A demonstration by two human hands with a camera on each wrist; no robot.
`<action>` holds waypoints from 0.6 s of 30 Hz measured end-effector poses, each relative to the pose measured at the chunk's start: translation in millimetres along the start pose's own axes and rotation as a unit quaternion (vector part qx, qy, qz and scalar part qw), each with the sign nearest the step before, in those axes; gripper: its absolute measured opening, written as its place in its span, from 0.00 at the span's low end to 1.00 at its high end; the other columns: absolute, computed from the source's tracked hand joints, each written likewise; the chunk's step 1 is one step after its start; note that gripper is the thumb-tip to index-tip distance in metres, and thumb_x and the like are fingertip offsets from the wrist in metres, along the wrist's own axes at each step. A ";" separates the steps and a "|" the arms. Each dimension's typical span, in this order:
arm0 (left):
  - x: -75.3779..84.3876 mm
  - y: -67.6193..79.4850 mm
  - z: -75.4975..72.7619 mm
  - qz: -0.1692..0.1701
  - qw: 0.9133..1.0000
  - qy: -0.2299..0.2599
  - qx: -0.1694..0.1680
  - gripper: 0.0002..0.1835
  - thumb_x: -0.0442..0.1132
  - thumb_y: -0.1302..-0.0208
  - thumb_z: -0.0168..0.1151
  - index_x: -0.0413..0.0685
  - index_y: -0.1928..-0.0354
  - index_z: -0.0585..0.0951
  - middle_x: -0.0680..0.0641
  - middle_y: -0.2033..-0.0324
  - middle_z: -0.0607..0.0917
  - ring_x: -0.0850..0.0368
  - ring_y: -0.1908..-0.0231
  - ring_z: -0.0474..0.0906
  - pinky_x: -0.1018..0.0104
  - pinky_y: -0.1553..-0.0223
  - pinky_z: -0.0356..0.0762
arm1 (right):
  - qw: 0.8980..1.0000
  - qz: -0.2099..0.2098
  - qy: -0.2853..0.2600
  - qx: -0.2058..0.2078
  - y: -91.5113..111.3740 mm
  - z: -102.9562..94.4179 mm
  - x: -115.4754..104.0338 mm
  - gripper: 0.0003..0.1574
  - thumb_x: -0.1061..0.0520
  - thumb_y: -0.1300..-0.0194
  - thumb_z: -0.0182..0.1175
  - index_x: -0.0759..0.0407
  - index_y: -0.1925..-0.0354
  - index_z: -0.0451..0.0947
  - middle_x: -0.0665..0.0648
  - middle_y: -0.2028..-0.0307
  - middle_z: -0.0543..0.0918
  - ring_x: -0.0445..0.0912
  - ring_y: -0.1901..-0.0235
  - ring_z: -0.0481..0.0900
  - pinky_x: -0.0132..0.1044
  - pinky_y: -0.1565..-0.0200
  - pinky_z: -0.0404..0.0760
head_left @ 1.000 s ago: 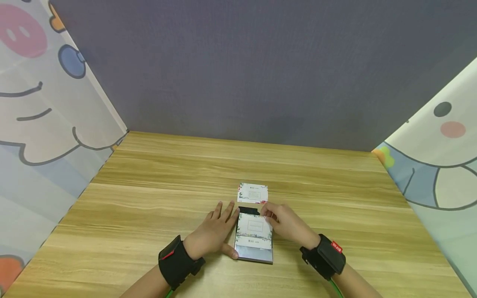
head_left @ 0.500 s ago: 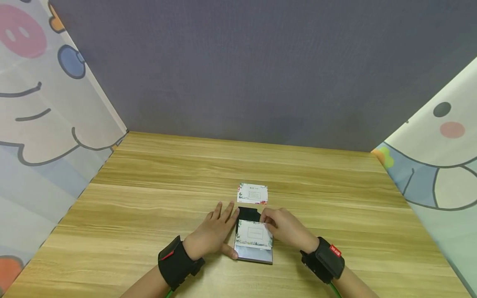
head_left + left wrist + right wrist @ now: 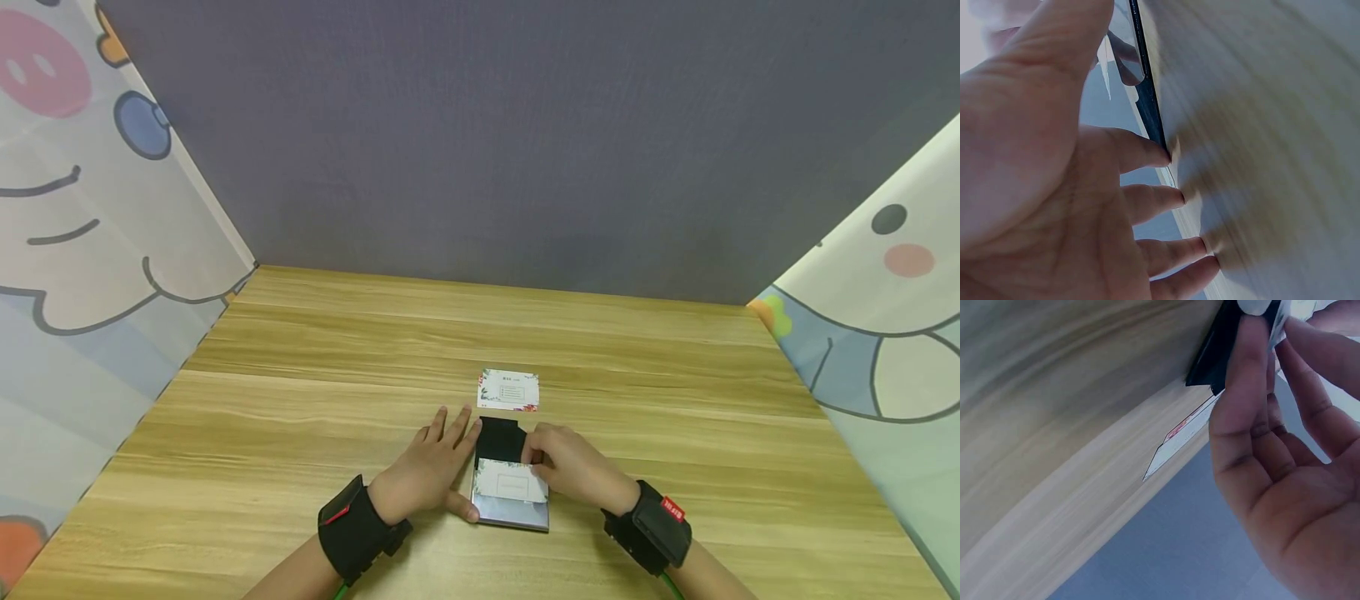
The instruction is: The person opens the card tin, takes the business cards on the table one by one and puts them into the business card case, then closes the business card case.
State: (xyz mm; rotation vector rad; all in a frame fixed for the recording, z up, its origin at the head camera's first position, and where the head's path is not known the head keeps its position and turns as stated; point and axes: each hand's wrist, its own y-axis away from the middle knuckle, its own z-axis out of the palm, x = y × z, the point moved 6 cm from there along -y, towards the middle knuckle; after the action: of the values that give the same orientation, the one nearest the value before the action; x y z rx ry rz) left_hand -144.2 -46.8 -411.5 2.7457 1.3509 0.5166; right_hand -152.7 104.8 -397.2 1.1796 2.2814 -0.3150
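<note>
A slim card case [image 3: 512,514] lies on the table, its dark inner part [image 3: 501,440] showing at the far end and a silvery part at the near end. A white business card [image 3: 512,481] with a leafy border lies partly over the case. My right hand [image 3: 577,468] pinches that card at its right edge between thumb and index finger, seen close up in the right wrist view. My left hand [image 3: 423,468] rests along the case's left side, fingers spread with tips on the table, thumb at the near left corner. The card's near end is partly hidden.
A second printed card [image 3: 508,390] with red and green decoration lies flat just beyond the case. The wooden table [image 3: 360,333] ends at a grey panel [image 3: 480,150] at the back. Cartoon-printed sheets [image 3: 892,292] stand at both sides.
My right hand has drawn the card toward me along the case. Less of the card shows, and more of the dark inner part is uncovered. My left hand has stayed in place.
</note>
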 end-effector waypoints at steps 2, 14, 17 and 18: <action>0.2 0.2 -0.3 0.000 1.000 0.004 0.000 0.62 0.67 0.69 0.64 0.36 0.33 0.56 0.32 0.32 0.54 0.28 0.37 0.47 0.39 0.43 0.62 | 1.000 -0.007 0.004 -0.004 0.2 0.9 -1.0 0.09 0.70 0.49 0.59 0.57 0.74 0.76 0.48 0.77 0.73 0.38 0.77 0.68 0.32 0.75 0.72; -0.7 -0.2 0.8 -0.004 1.000 -0.003 -0.005 0.61 0.68 0.68 0.64 0.38 0.33 0.56 0.33 0.32 0.53 0.29 0.36 0.47 0.40 0.42 0.62 | 0.999 -0.019 -0.005 -0.038 0.1 6.7 -3.7 0.10 0.71 0.50 0.57 0.57 0.73 0.76 0.48 0.77 0.72 0.38 0.77 0.66 0.30 0.75 0.70; -0.6 -0.1 0.6 -0.003 1.000 0.000 -0.004 0.61 0.67 0.68 0.64 0.37 0.33 0.56 0.33 0.32 0.53 0.29 0.37 0.47 0.39 0.43 0.62 | 0.999 -0.025 -0.007 -0.041 0.1 7.4 -4.3 0.11 0.72 0.50 0.56 0.57 0.73 0.76 0.48 0.77 0.73 0.38 0.77 0.67 0.30 0.75 0.70; -0.6 -0.2 0.7 -0.003 1.000 -0.002 -0.004 0.61 0.67 0.68 0.64 0.37 0.33 0.56 0.33 0.32 0.53 0.29 0.37 0.47 0.39 0.43 0.62 | 0.999 -0.028 -0.006 -0.040 0.1 7.5 -4.7 0.11 0.72 0.51 0.57 0.57 0.73 0.76 0.48 0.77 0.73 0.38 0.77 0.66 0.30 0.76 0.70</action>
State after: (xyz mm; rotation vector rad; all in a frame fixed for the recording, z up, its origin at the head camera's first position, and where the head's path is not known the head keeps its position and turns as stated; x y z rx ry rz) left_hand -144.4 -47.1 -412.4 2.7350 1.3527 0.5158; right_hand -147.8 98.4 -400.7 1.0713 2.2976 -0.2491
